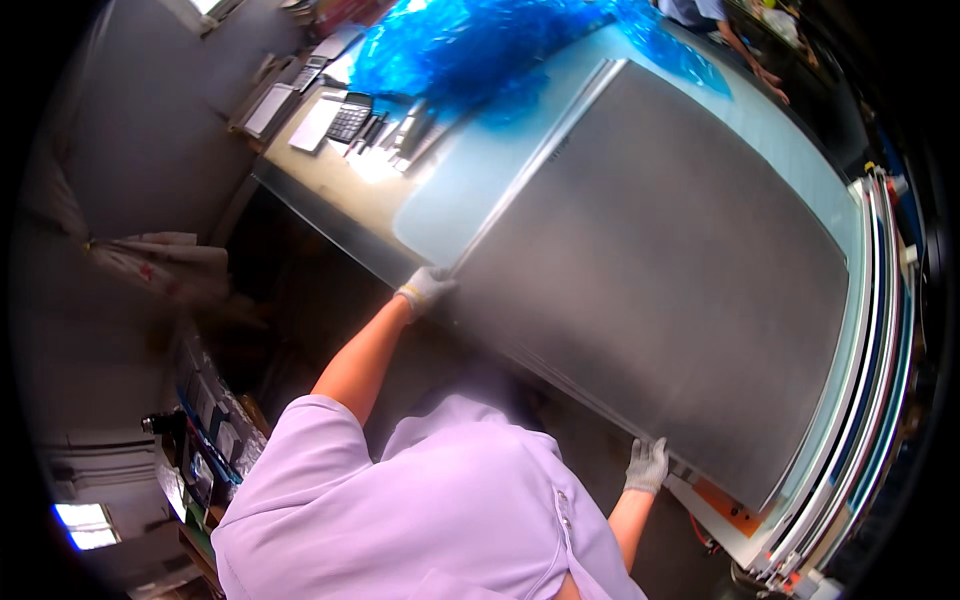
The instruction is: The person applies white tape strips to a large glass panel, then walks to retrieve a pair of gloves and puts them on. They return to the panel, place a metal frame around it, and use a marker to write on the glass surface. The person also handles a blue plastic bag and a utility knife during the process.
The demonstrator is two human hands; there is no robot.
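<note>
A large dark grey flat sheet (pixel 660 270) lies slanted across the table, with more sheet edges showing beneath its near side. My left hand (pixel 427 288), in a pale knitted glove, is closed on the sheet's near left corner. At the near edge, further right, my gloved right hand (pixel 647 466) grips the sheet's border, its fingertips pointing up. The undersides of both grips are hidden.
Crumpled blue plastic film (pixel 460 50) covers the table's far side. A calculator (pixel 350 118), pens and papers lie at the far left. Panels with several coloured edges (pixel 875 350) line the right. Another person's arm (pixel 745 55) shows at the far right.
</note>
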